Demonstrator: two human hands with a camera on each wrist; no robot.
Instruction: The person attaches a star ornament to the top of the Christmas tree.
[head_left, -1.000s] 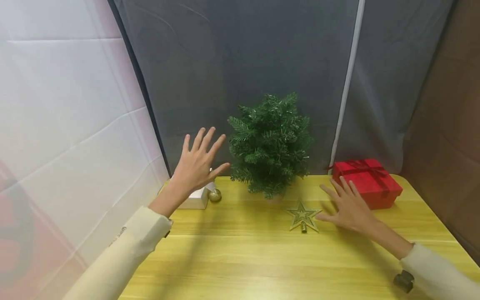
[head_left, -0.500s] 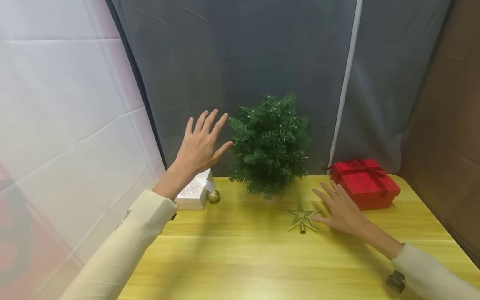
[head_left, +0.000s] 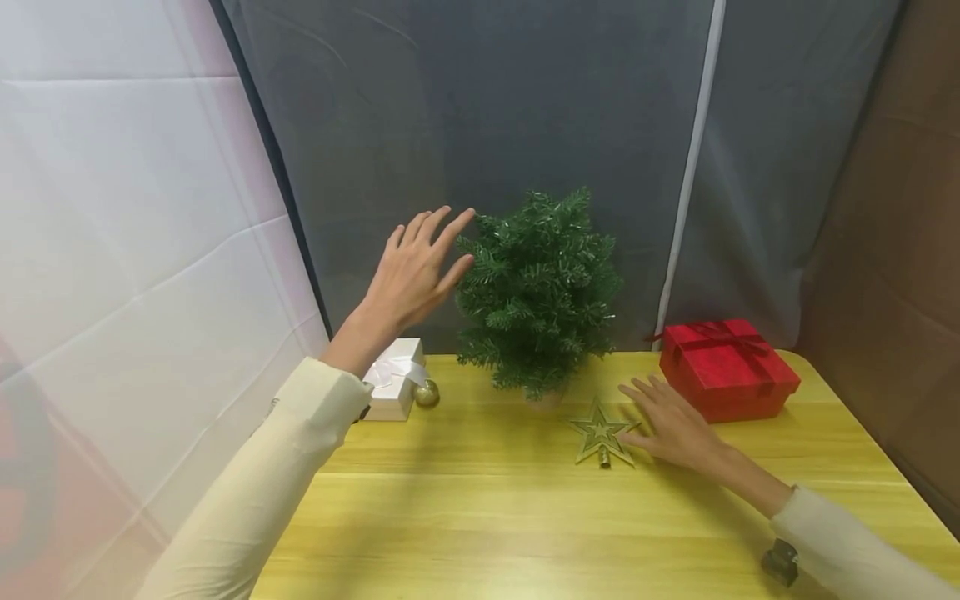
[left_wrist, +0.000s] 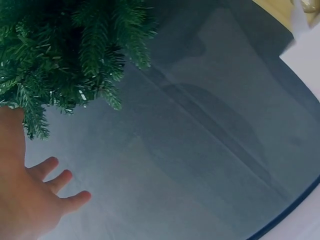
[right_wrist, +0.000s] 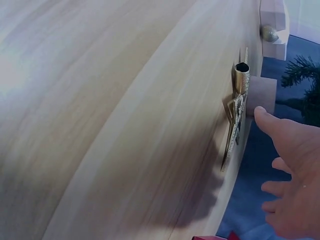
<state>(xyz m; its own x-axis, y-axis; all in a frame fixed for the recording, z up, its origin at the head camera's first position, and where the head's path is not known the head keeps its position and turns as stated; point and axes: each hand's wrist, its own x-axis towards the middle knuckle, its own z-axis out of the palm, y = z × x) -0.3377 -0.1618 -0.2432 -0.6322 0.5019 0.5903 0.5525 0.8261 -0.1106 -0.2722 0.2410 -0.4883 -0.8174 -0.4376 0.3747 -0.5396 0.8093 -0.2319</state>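
A small green artificial tree (head_left: 540, 292) stands upright at the table's back middle. Fingers spread, my left hand (head_left: 412, 271) is raised at the tree's upper left side; whether it touches the branches I cannot tell. In the left wrist view this hand (left_wrist: 30, 200) is beside the needles (left_wrist: 95, 50). A gold star (head_left: 602, 435) with a socket lies in front of the tree on the right. My right hand (head_left: 671, 423) hovers by the star's right side, holding nothing. The right wrist view has the thumb of the hand (right_wrist: 300, 175) near the star (right_wrist: 237, 110).
A white box (head_left: 393, 400) with a ribbon and a gold ball (head_left: 427, 393) sit at the back left of the wooden table (head_left: 480, 517). At the back right is a red box (head_left: 731, 371) with a ribbon. Grey cloth (head_left: 375, 125) hangs behind.
My left hand has risen and moved right towards the upper part of the tree, uncovering the white box. My right hand has shifted slightly left towards the star.
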